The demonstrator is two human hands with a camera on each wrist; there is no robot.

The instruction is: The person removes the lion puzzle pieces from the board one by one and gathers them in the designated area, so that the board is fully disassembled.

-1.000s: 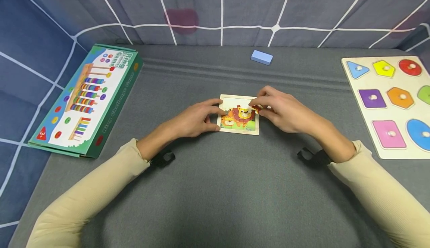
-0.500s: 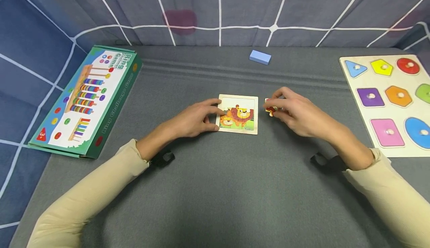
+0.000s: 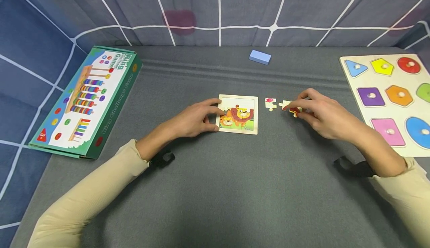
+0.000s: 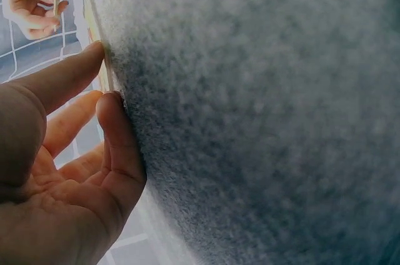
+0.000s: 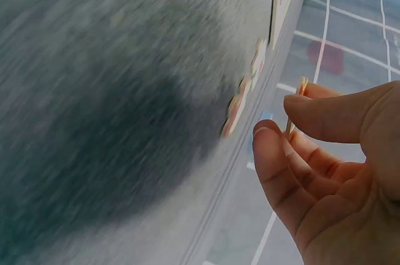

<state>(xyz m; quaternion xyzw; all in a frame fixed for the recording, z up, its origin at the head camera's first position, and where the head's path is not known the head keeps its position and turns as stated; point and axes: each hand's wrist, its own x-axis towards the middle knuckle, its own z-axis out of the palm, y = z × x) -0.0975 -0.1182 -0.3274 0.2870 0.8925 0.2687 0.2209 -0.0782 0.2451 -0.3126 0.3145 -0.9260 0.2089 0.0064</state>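
Observation:
A small square lion jigsaw puzzle in a wooden tray [image 3: 237, 95] lies flat mid-table, its upper part showing bare white board. My left hand [image 3: 194, 120] grips the tray's left side, thumb at the lower corner and fingers along the edge. In the left wrist view the fingertips [image 4: 112, 105] sit right at the tray's thin edge. To the right, my right hand [image 3: 322, 113] pinches a red and yellow jigsaw piece [image 3: 295, 112] between thumb and fingers, above the table. One loose piece [image 3: 270, 104] lies beside the tray; a second piece [image 3: 284, 104] is partly hidden by the right fingers.
A green ring game box [image 3: 89, 98] lies at the left. On the right is a knobbed shape board [image 3: 379, 91] with coloured shapes. A blue block [image 3: 260, 57] lies at the back, before the grid-patterned cloth [image 3: 242, 12].
My right hand has moved right, away from the tray, carrying the jigsaw piece and uncovering loose pieces on the table. The left hand has stayed on the tray.

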